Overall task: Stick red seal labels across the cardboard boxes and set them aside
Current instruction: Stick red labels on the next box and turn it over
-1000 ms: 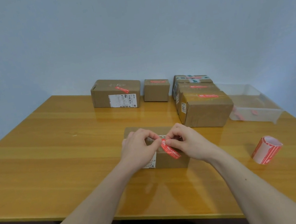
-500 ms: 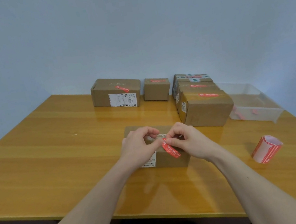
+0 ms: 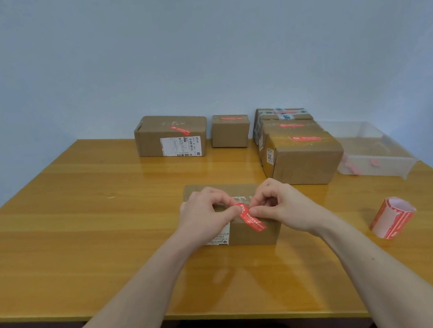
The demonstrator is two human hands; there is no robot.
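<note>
On the glossy yellow-brown wooden table [image 3: 78, 228], the leftmost thing is a large brown cardboard box with a white shipping label on its front [image 3: 172, 136], standing near the far edge with a red seal label on its top. Just to its right, apart from it, sits a small squat brown cardboard box [image 3: 230, 131], also sealed in red.

Nearer the front edge, about midway across the table, lies a flat brown cardboard box [image 3: 249, 232]. The left hand [image 3: 204, 217] rests on its top with the fingers curled, thumb and forefinger pinching the upper end of a red seal label with white print [image 3: 250, 217]. The strip runs diagonally from the top of the box down over its front face. The right hand [image 3: 281, 207] meets it from the other side, its fingers likewise curled, the thumb tip against the label's edge; whether it pinches the strip or only presses it cannot be told.

Behind the right hand, toward the far right corner, a row of brown cardboard boxes with red seals on top [image 3: 302, 156] stands packed together, front to back. Right of them lies a clear plastic tray [image 3: 374, 167] holding a few red scraps. Near the right edge, well apart from the hands, a roll of red-and-white seal labels [image 3: 392, 216] lies on its side.
</note>
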